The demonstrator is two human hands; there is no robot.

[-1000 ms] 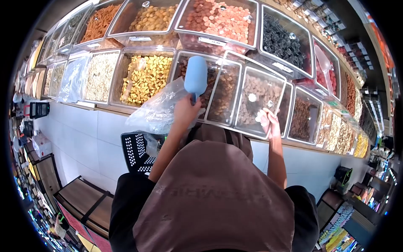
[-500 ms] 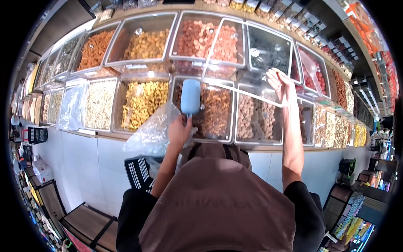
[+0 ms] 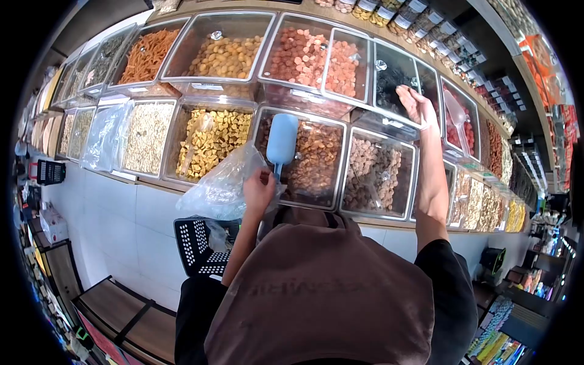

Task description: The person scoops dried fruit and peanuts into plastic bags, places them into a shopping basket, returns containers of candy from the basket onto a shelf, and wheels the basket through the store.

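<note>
My left hand (image 3: 260, 190) has its fingers curled at the edge of a crumpled clear plastic bag (image 3: 219, 191). Beside those fingers is the handle of a blue scoop (image 3: 282, 139); whether they touch it I cannot tell. The scoop's blade is over the left part of a bin of brown dried fruit (image 3: 316, 152). On the right, my arm is stretched out, and my right hand (image 3: 418, 108) is at the front right corner of a clear lid (image 3: 342, 96). That lid overlaps the bin of pink pieces (image 3: 298, 55) and the dark-filled bin (image 3: 395, 91). My fingertips partly hide the grip.
Yellow pieces (image 3: 216, 143) and pinkish-brown pieces (image 3: 372, 176) fill neighbouring front bins. A clear scoop (image 3: 455, 112) is at the red-filled bin. Below the counter's left side is a black perforated basket (image 3: 193, 249). Jars (image 3: 404, 18) line the shelf behind.
My right hand and the clear lid have moved back and slightly right. My left hand has shifted slightly away from the scoop's handle, while the scoop has stayed in place. The view has shifted a little.
</note>
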